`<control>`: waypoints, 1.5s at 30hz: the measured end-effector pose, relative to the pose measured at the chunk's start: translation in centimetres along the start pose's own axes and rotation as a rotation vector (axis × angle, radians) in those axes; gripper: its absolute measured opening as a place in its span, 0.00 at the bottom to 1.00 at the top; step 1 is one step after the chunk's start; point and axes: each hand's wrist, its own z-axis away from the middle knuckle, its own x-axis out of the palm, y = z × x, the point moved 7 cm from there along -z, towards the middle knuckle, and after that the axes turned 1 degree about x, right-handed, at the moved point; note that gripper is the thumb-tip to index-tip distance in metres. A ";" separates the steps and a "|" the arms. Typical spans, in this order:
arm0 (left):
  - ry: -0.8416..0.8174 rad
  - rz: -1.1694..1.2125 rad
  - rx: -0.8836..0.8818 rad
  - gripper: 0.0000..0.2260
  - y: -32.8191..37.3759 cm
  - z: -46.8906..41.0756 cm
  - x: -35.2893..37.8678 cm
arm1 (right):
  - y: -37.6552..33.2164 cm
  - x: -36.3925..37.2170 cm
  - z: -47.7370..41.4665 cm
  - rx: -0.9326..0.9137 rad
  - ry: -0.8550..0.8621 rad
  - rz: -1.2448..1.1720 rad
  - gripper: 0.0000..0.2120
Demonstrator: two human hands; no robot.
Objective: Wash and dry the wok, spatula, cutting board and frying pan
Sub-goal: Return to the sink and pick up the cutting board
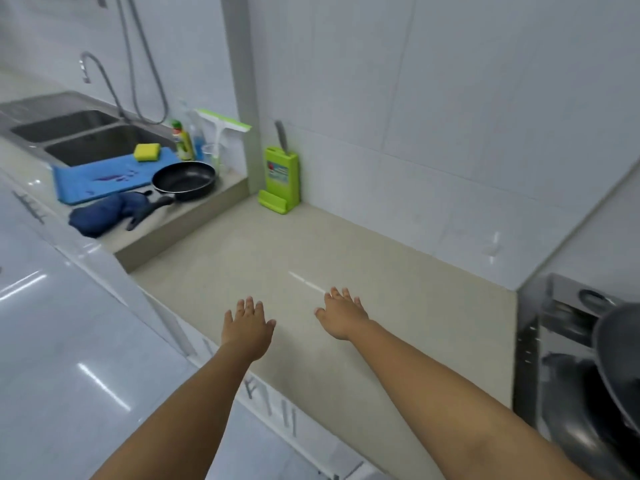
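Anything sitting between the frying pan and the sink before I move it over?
Yes. The blue cutting board lies flat between the frying pan and the nearer sink basin, with a yellow sponge on its far end. The pan would likely have to be lifted over them.

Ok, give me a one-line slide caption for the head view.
Left hand and right hand held open over the beige counter, frying pan and blue cutting board beside the sink.
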 end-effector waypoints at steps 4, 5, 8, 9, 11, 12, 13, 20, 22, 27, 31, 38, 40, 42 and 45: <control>0.038 0.013 -0.060 0.27 -7.2 -1.4 -1.7 | -8.5 -0.1 -3.7 -0.046 0.014 -0.075 0.28; 0.051 0.019 -0.081 0.27 -9.0 -1.7 -2.2 | -10.6 -0.3 -4.5 -0.064 0.026 -0.088 0.28; 0.092 0.064 -0.132 0.27 -14.3 -3.0 -4.0 | -16.2 -1.6 -7.3 -0.123 0.063 -0.112 0.28; 0.111 0.081 -0.149 0.27 -16.0 -3.6 -4.6 | -17.8 -2.1 -8.2 -0.142 0.078 -0.111 0.28; 0.142 0.114 -0.177 0.27 -19.2 -4.9 -5.8 | -20.9 -2.9 -10.3 -0.176 0.097 -0.111 0.28; 0.155 0.123 -0.189 0.27 -20.8 -5.5 -6.3 | -22.5 -3.2 -11.4 -0.194 0.104 -0.108 0.28; 0.172 0.128 -0.200 0.27 -22.3 -6.2 -6.9 | -24.2 -3.5 -12.6 -0.214 0.110 -0.103 0.28; 0.347 0.188 -0.274 0.25 -32.0 -13.9 -13.3 | -35.4 -6.6 -21.9 -0.318 0.116 -0.119 0.29; 0.361 0.169 -0.297 0.26 -34.4 -16.2 -15.3 | -38.6 -7.6 -24.5 -0.337 0.107 -0.124 0.28; 0.426 0.175 -0.360 0.24 -40.6 -22.0 -20.0 | -47.0 -9.6 -30.7 -0.412 0.120 -0.082 0.27; 0.371 0.163 -0.408 0.25 -45.8 -25.1 -20.1 | -51.6 -9.1 -34.1 -0.435 0.072 -0.048 0.28; 0.283 0.201 -0.416 0.26 -57.0 -30.8 -21.2 | -57.3 -9.9 -41.9 -0.348 0.075 -0.131 0.29; 0.276 0.174 -0.386 0.27 -60.3 -33.1 -22.1 | -58.9 -10.2 -44.7 -0.282 0.103 -0.142 0.29; 0.267 0.154 -0.346 0.27 -63.0 -35.5 -23.2 | -60.4 -10.5 -47.1 -0.215 0.134 -0.155 0.29; 0.241 0.123 -0.286 0.27 -66.5 -38.6 -23.6 | -62.3 -9.7 -49.8 -0.126 0.126 -0.201 0.29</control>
